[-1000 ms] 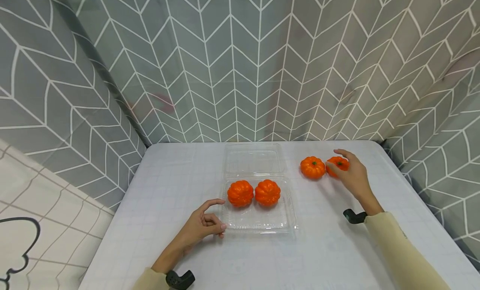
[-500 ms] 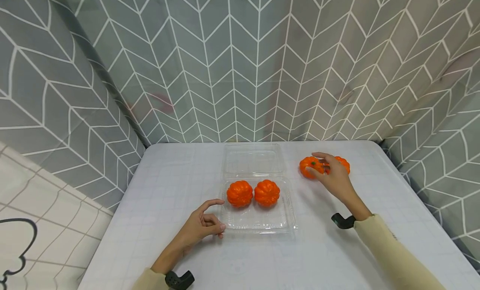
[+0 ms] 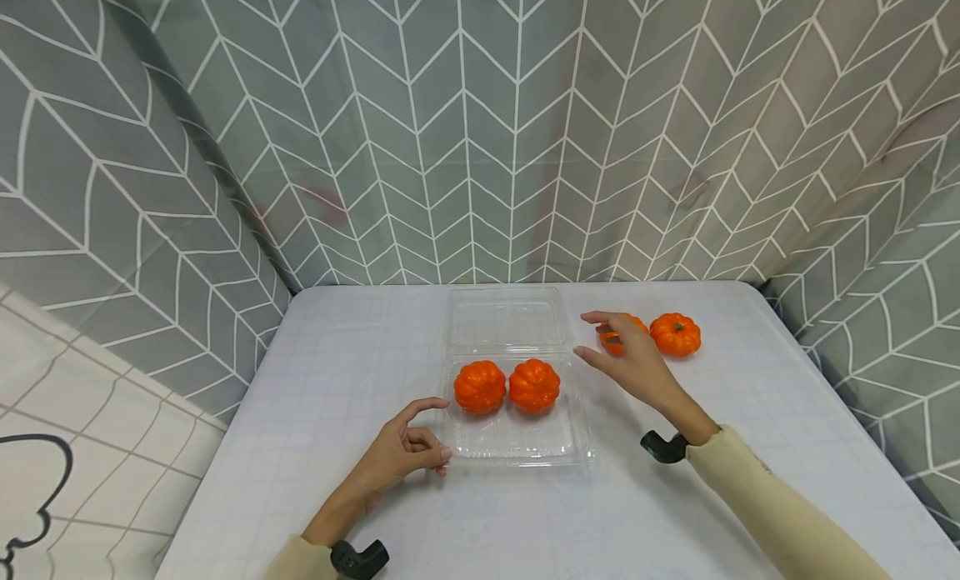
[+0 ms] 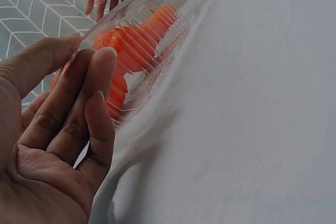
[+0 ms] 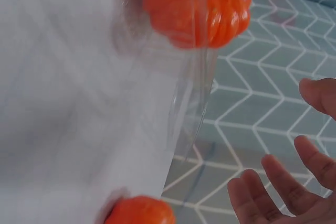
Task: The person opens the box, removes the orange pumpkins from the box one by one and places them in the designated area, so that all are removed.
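Note:
A clear plastic clamshell box (image 3: 517, 447) lies with its lid (image 3: 506, 317) folded back, two small orange pumpkins, a left one (image 3: 480, 387) and a right one (image 3: 535, 387), side by side inside. My left hand (image 3: 397, 455) pinches the box's near left rim; the left wrist view has its fingers (image 4: 100, 72) at the clear wall. My right hand (image 3: 637, 359) is spread and holds nothing, just right of the box. It partly covers a third pumpkin (image 3: 610, 347) on the table. Its fingers (image 5: 283, 182) are apart in the right wrist view.
Another orange pumpkin (image 3: 676, 336) with a green stem sits on the white-covered table (image 3: 360, 347), right of the partly covered one. Grey patterned curtains (image 3: 480, 147) stand behind and at both sides of the table.
My right hand has moved left, from over the far-right pumpkin, past the other, towards the box, holding nothing. The left hand and the box have stayed put.

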`<state>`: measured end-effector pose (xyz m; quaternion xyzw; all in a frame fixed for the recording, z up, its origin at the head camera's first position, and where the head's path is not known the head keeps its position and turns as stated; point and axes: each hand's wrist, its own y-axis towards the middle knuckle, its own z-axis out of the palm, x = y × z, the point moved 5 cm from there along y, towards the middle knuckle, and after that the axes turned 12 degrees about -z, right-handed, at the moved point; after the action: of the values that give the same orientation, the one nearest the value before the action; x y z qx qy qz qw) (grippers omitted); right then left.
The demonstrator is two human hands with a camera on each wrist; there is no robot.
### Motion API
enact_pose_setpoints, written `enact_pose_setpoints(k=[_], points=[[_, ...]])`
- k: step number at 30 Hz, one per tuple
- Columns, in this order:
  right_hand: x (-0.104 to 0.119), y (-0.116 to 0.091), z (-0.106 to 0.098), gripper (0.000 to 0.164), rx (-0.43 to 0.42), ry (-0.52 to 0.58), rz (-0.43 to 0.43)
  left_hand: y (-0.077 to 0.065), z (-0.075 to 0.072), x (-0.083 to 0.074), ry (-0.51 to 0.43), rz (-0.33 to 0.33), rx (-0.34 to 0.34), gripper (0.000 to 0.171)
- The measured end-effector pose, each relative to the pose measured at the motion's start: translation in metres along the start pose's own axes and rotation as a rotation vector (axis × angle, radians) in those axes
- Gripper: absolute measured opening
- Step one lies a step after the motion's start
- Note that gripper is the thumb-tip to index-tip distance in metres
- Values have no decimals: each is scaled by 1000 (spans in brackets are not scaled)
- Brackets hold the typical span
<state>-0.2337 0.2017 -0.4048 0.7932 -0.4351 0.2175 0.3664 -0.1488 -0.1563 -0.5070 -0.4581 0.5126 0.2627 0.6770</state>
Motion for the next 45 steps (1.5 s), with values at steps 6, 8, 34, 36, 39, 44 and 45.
enact_pose_setpoints(k=[6, 8, 34, 36, 39, 44, 45], points=[[18, 9, 14, 54, 36, -8, -102, 0, 1, -1, -4, 15, 7, 77], [23, 12, 19, 54, 50, -4, -126, -1, 1, -1, -5, 16, 7, 77], [56, 35, 77, 54, 287, 158, -209, -1, 1, -2, -13, 10, 4, 80], [57, 35, 82, 55, 306, 156, -209, -1, 1, -3, -18, 14, 8, 80], [59, 36, 89, 57, 339, 142, -203, -1, 1, -3, -16, 28, 18, 81], [62, 37, 102, 57, 409, 93, -205, -1, 2, -3, -13, 45, 30, 80], [62, 38, 104, 57, 422, 80, -205, 0, 2, -3, -13, 46, 31, 80]])
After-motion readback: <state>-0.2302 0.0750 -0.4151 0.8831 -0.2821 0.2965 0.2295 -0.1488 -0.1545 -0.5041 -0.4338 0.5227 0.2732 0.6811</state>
